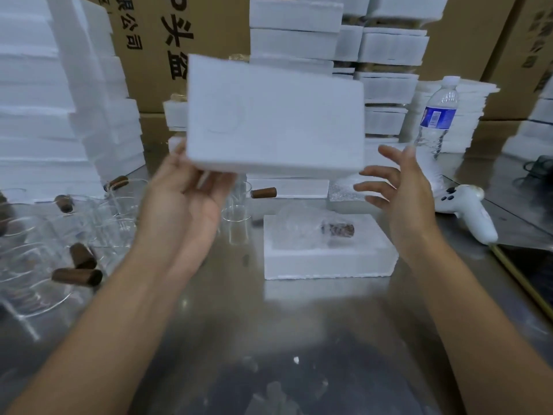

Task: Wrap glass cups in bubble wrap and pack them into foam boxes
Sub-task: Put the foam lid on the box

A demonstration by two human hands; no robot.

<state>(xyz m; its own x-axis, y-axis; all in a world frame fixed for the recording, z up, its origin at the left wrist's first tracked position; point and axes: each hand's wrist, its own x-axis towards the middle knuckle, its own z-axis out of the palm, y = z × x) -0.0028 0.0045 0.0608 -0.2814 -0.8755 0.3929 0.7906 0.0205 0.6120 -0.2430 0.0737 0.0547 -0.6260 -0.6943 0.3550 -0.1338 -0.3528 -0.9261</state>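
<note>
My left hand (191, 190) grips the lower left corner of a white foam lid (275, 115) and holds it up in the air above the table. My right hand (398, 187) hovers just off the lid's lower right corner, fingers spread, holding nothing. Below, a white foam box base (326, 262) rests on the metal table with a bubble-wrapped glass cup (314, 229) lying in it, its brown wooden handle showing. Several bare glass cups with wooden handles (83, 232) crowd the table's left side.
Stacks of foam boxes (45, 94) rise at the left and at the back (299, 31), with cardboard cartons behind. A water bottle (438, 115) stands at the back right. A white handheld tool (469, 211) lies to the right. Bubble wrap pieces (347, 190) sit behind the box base.
</note>
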